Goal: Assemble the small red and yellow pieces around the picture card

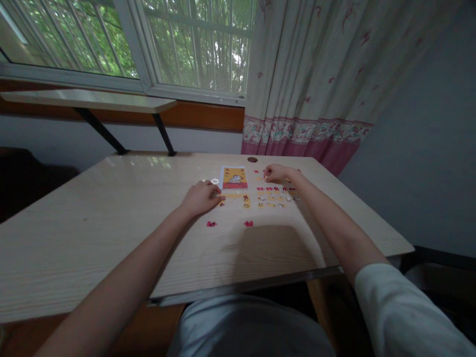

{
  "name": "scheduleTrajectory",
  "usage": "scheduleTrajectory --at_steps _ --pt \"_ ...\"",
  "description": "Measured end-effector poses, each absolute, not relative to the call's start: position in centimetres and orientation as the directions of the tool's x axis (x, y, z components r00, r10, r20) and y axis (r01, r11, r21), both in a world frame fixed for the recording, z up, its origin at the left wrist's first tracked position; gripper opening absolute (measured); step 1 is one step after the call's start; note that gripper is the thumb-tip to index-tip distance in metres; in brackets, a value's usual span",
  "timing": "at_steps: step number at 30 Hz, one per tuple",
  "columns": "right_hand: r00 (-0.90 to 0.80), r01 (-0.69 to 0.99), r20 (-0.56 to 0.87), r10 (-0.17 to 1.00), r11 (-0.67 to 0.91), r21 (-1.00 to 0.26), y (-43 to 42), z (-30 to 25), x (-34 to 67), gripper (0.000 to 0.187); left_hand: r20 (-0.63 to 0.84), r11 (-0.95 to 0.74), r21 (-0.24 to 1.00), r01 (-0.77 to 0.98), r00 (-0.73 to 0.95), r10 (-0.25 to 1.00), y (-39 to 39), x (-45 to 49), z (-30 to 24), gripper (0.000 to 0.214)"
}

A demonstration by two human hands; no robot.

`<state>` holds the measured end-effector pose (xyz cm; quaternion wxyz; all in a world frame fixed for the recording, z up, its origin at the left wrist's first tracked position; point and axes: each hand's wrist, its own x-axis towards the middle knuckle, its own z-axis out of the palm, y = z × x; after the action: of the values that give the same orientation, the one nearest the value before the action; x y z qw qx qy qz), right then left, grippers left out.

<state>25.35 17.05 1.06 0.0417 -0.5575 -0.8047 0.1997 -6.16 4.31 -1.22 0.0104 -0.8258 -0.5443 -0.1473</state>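
Note:
My left hand point(203, 197) rests on the table with its fingers slightly apart. Its fingertips touch the left edge of a partly joined yellow jigsaw puzzle point(232, 196). Over on the right, my right hand point(278, 173) is closed in a pinch on a small pale yellow puzzle piece point(265, 179) among the loose pieces. Rows of red, yellow and white puzzle pieces point(277, 198) lie just below that hand. Two red corner pieces lie apart nearer me, one on the left point(211, 224) and one on the right point(248, 223). Behind the joined part lies a picture card point(234, 178) with a white cartoon dog.
A small white round object point(214, 181) lies left of the card. The wooden table point(111, 238) has a cable hole point(252, 159) at its back edge. A raised shelf point(92, 100) on black legs stands at the back left. A curtain point(305, 74) hangs behind.

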Motion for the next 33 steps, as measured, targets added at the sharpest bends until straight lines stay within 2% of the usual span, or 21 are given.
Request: scheduleTrajectory --at_steps 3,5,9,13,17,20,22,27,30,33 --pt "-0.376 0.862 -0.1 0.921 0.307 -0.403 16.2 1.6 25.2 0.01 0.28 -0.421 0.202 0.884 0.36 0.89 4.4 -6.3 -1.1 0.035" --pt "-0.393 0.803 -0.024 0.919 0.331 -0.496 15.2 1.9 24.6 0.01 0.31 -0.443 0.281 0.851 0.356 0.881 4.5 -6.4 -0.9 0.032" --pt "-0.436 0.531 0.144 0.888 0.383 -0.756 12.0 1.7 21.5 0.018 0.32 -0.444 0.517 0.732 0.316 0.893 4.2 -6.0 -0.5 0.026" --pt "-0.436 0.266 0.213 0.874 0.352 -0.897 8.6 0.4 17.3 0.029 0.227 -0.331 0.774 0.539 0.252 0.941 3.4 -4.8 -0.1 0.03" --pt "-0.428 0.111 0.221 0.876 0.294 -0.949 6.6 -0.9 14.9 0.035 0.219 -0.347 0.82 0.456 0.31 0.925 3.0 -4.3 0.5 0.035" --pt "-0.411 0.088 0.264 0.873 0.326 -0.941 5.9 -1.3 14.7 0.032 0.234 -0.364 0.82 0.442 0.322 0.917 3.0 -4.6 0.9 0.034" --pt "-0.383 0.157 0.312 0.869 0.394 -0.906 5.4 -1.1 15.1 0.028 0.249 -0.372 0.819 0.436 0.314 0.916 3.0 -4.9 1.1 0.032" --pt "-0.382 0.412 0.484 0.787 0.614 -0.673 4.1 0.1 15.6 0.017 0.239 -0.387 0.803 0.454 0.349 0.906 2.9 -5.1 1.7 0.029" --pt "-0.447 0.475 0.539 0.714 0.7 -0.533 3.7 0.4 15.6 0.014 0.226 -0.397 0.792 0.464 0.38 0.897 2.8 -5.1 1.9 0.027" --pt "-0.484 0.501 0.566 0.667 0.742 -0.445 3.5 0.3 15.5 0.015 0.215 -0.401 0.79 0.463 0.404 0.889 3.0 -5.3 1.8 0.028"
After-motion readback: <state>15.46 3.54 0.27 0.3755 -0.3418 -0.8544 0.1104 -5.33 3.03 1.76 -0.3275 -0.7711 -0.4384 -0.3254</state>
